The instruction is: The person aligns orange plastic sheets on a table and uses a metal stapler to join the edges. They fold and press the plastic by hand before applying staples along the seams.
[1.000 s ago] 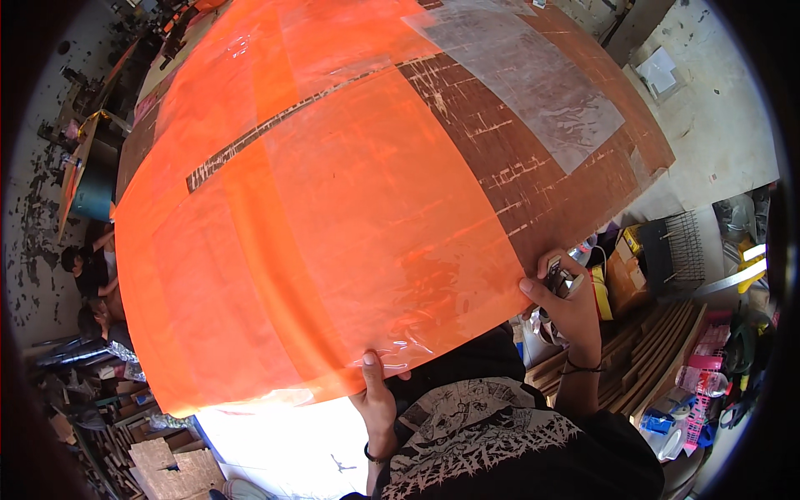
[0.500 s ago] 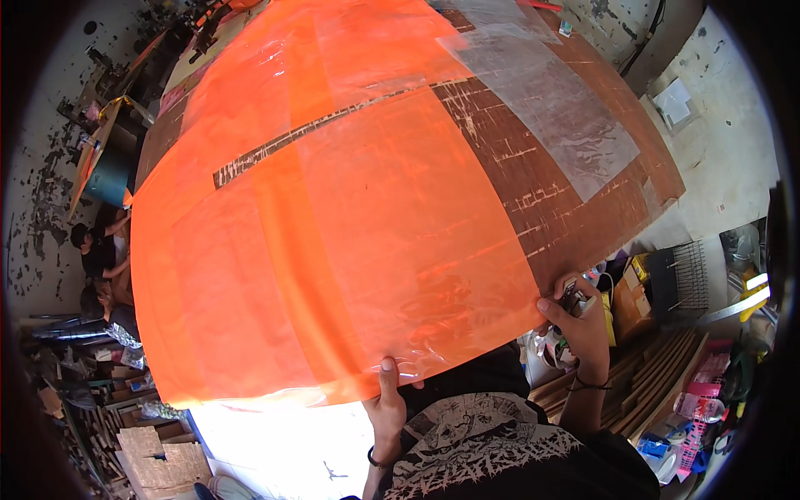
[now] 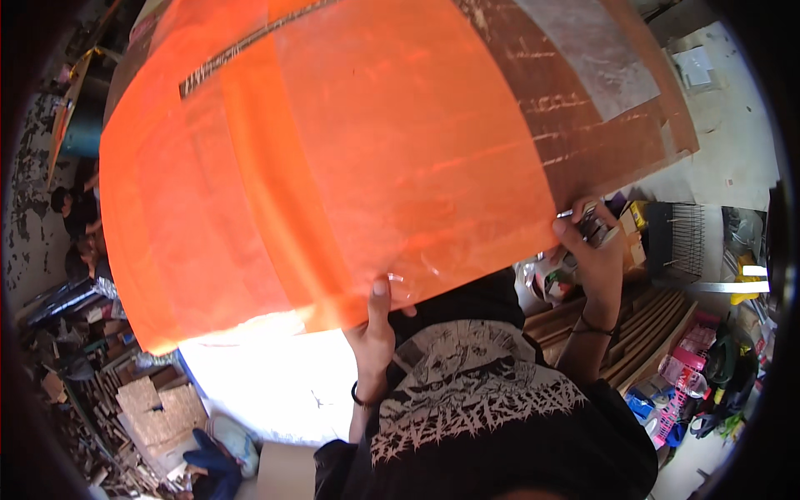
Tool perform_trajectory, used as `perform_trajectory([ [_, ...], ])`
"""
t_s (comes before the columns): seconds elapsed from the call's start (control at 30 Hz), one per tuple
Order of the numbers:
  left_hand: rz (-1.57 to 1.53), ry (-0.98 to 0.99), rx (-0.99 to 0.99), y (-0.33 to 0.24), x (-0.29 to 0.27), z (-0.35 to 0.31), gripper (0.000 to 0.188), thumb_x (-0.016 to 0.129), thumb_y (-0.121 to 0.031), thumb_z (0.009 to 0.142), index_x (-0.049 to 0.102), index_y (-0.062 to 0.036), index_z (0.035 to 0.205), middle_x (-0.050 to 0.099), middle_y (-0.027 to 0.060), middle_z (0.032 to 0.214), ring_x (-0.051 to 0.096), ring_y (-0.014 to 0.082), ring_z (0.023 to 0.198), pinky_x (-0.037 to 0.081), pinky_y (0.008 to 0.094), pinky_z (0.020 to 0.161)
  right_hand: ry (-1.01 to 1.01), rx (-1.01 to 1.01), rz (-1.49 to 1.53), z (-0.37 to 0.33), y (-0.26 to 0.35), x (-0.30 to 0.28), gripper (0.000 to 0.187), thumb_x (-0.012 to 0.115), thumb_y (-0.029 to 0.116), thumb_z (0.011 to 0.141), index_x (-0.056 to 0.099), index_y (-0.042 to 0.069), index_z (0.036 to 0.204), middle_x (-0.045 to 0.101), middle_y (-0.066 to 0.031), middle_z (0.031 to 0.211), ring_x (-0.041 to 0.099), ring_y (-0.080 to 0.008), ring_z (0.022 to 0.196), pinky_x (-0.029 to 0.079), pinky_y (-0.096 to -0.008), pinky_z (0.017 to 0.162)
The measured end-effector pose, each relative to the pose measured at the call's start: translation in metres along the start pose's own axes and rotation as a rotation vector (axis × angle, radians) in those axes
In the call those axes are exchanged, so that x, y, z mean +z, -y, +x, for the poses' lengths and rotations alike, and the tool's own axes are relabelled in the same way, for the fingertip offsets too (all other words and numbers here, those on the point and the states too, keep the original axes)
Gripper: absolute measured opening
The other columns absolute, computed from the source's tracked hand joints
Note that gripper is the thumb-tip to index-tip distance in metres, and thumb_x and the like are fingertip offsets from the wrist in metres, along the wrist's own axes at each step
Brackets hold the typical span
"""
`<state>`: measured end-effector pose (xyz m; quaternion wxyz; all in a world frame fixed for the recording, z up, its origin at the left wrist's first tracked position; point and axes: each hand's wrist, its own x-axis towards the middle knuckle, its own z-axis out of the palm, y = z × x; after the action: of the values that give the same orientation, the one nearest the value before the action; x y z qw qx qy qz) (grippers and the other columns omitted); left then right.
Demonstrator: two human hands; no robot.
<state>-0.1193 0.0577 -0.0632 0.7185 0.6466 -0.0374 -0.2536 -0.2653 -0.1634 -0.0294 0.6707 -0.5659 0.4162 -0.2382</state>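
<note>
A large orange plastic sheet (image 3: 400, 167) lies over a brown board (image 3: 600, 154) with a worn, scratched surface. Pinching the sheet's near edge, my left hand (image 3: 372, 333) has its thumb on top and its fingers mostly hidden below. My right hand (image 3: 598, 250) is closed at the sheet's near right corner. A small silvery metal tool (image 3: 593, 225) shows between its fingers; its exact kind is unclear. Slight folds and shine run through the orange sheet near my left hand. Clear plastic film (image 3: 596, 58) lies on the board to the right.
Wooden strips (image 3: 654, 325) are stacked at lower right, beside a pink basket (image 3: 671, 417). Scrap wood (image 3: 162, 408) piles up at lower left. Two people (image 3: 75, 208) sit at far left. A bright white surface (image 3: 275, 387) lies below the sheet's near edge.
The view has shifted, so the sheet's far part has left the picture and more of my shirt shows. Both hands appear higher in it, still at the sheet's edge and corner.
</note>
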Motion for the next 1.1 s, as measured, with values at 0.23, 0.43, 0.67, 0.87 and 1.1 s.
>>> perform_trajectory([
  [0.23, -0.026, 0.023, 0.011, 0.007, -0.003, -0.001, 0.029, 0.051, -0.020, 0.098, 0.065, 0.0033, 0.089, 0.065, 0.0108, 0.077, 0.058, 0.0154, 0.057, 0.047, 0.0278, 0.058, -0.016, -0.036, -0.011, 0.000, -0.008, 0.002, 0.023, 0.068, 0.001, 0.082, 0.046, 0.006, 0.088, 0.065, -0.0102, 0.075, 0.065, -0.0158, 0.061, 0.051, -0.0247, 0.051],
  [0.43, -0.065, 0.017, 0.031, 0.014, -0.009, -0.007, 0.022, 0.054, -0.018, 0.097, 0.063, 0.0022, 0.097, 0.063, 0.0090, 0.076, 0.058, 0.0146, 0.058, 0.046, 0.0265, 0.059, -0.046, -0.072, -0.003, -0.004, -0.015, 0.000, 0.023, 0.068, 0.000, 0.082, 0.047, 0.006, 0.088, 0.065, -0.0099, 0.076, 0.065, -0.0149, 0.061, 0.052, -0.0254, 0.052],
  [0.67, -0.044, 0.067, 0.045, 0.011, -0.010, -0.006, 0.022, 0.053, -0.016, 0.097, 0.060, 0.0043, 0.102, 0.062, 0.0078, 0.074, 0.058, 0.0144, 0.060, 0.046, 0.0255, 0.060, -0.074, -0.047, 0.041, -0.002, -0.011, 0.005, 0.023, 0.068, -0.001, 0.081, 0.047, 0.006, 0.088, 0.065, -0.0094, 0.077, 0.065, -0.0151, 0.061, 0.054, -0.0262, 0.055],
  [0.87, -0.037, 0.076, 0.054, 0.015, -0.007, -0.004, 0.021, 0.053, -0.016, 0.097, 0.060, 0.0039, 0.100, 0.064, 0.0091, 0.075, 0.057, 0.0137, 0.060, 0.045, 0.0250, 0.059, -0.049, -0.072, 0.042, -0.003, -0.009, 0.002, 0.022, 0.068, 0.000, 0.082, 0.047, 0.006, 0.089, 0.064, -0.0090, 0.078, 0.065, -0.0152, 0.063, 0.055, -0.0270, 0.054],
  [1.1, -0.057, 0.057, 0.082, 0.007, -0.005, -0.004, 0.020, 0.051, -0.015, 0.097, 0.060, 0.0029, 0.094, 0.062, 0.0096, 0.075, 0.056, 0.0145, 0.059, 0.044, 0.0249, 0.057, -0.018, 0.020, 0.159, -0.003, -0.004, -0.001, 0.019, 0.066, 0.006, 0.085, 0.048, 0.003, 0.089, 0.061, -0.0091, 0.076, 0.067, -0.0193, 0.061, 0.057, -0.0286, 0.054],
])
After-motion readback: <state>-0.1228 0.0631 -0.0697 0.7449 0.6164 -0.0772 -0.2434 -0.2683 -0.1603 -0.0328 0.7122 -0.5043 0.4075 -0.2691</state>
